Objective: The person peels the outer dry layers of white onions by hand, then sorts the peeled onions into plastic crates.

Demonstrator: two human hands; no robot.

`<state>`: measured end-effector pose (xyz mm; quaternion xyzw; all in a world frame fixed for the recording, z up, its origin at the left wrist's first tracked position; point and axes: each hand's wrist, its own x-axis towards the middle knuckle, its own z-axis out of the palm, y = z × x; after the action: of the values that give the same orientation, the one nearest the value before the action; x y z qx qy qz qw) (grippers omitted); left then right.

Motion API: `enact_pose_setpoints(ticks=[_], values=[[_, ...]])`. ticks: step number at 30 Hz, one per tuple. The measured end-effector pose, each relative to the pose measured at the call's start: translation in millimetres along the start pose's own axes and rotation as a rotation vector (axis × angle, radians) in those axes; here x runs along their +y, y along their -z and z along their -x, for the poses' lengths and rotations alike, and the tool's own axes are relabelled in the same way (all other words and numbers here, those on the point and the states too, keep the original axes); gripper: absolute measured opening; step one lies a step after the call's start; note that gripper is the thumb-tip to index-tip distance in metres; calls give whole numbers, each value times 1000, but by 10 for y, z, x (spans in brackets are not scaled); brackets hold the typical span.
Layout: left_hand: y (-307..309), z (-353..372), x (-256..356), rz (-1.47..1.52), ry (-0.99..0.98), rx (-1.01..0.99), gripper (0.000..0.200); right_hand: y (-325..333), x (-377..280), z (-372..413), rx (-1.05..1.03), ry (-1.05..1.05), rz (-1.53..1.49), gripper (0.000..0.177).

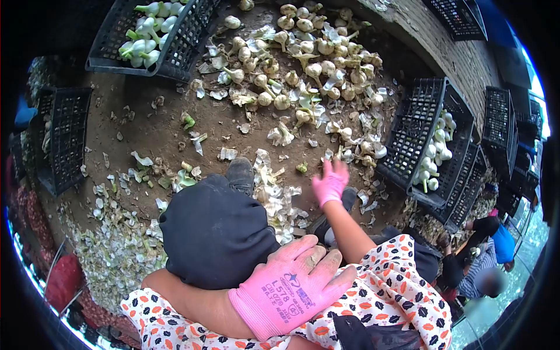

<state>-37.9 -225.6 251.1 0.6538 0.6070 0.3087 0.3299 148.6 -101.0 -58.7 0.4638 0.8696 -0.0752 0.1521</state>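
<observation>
My left hand (294,286), in a pink printed glove with dirty fingertips, lies across my lap with its fingers loosely apart and nothing seen in it. My right hand (331,182), also pink-gloved, reaches forward above the ground, fingers spread and slightly blurred, with no object visible in it. Just beyond it lie loose garlic bulbs (345,133) with dry skins. A larger heap of untrimmed garlic (315,70) spreads farther ahead. Near the right hand's fingers is a small greenish scrap (301,167).
Black crates of cleaned white garlic stand at upper left (169,70) and right (408,137). Another crate (64,140) is at far left. Peeled skins (122,251) cover the ground beside my knee. Another person (481,277) sits at lower right. A brick wall (455,58) runs along upper right.
</observation>
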Motion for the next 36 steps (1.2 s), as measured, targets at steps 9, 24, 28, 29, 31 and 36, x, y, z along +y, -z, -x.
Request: enact_pose_setpoints(ticks=[9, 24, 28, 29, 31, 36], values=[[6, 12, -34, 18, -1, 20, 37, 82, 455, -1151, -290, -306, -727, 51], [6, -29, -117, -46, 75, 65, 41, 654, -1073, -2246, -154, 848, 409, 59], [8, -21, -143, -38, 73, 77, 40, 208, -432, -2110, 126, 952, 221, 46], [40, -14, -156, -43, 63, 70, 40, 118, -265, -2077, 229, 1007, 123, 41], [59, -6, -154, -44, 51, 64, 40, 86, -17, -1946, 190, 862, 85, 35], [5, 37, -120, -27, 66, 82, 40, -81, 237, -1444, 118, 264, -36, 33]])
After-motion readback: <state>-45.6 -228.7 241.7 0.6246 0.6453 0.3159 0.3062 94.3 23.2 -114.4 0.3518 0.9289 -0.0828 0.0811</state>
